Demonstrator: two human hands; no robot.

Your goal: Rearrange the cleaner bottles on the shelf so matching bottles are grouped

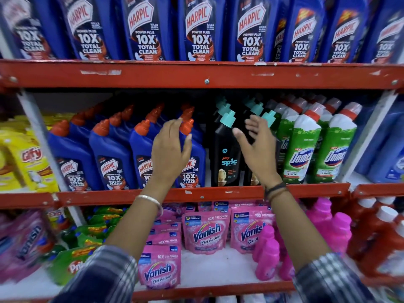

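On the middle shelf (196, 193) stand blue Harpic bottles (109, 158) with red caps at the left, black Spic bottles (226, 154) with teal caps in the middle, and green Domex bottles (302, 147) with red-and-white caps at the right. My left hand (169, 149) is open in front of the rightmost Harpic bottle (194, 162), thumb at its neck, fingers not closed around it. My right hand (256, 147) is open, fingers spread, in front of a second Spic bottle, which it mostly hides. Neither hand holds anything.
Large Harpic bottles (201, 29) fill the top shelf. Below sit pink Vanish pouches (206, 232), pink bottles (267, 252), red bottles (380, 235) and green packs (72, 263). Yellow packs (28, 158) stand in the bay at the left, blue bottles (387, 154) in the bay at the right.
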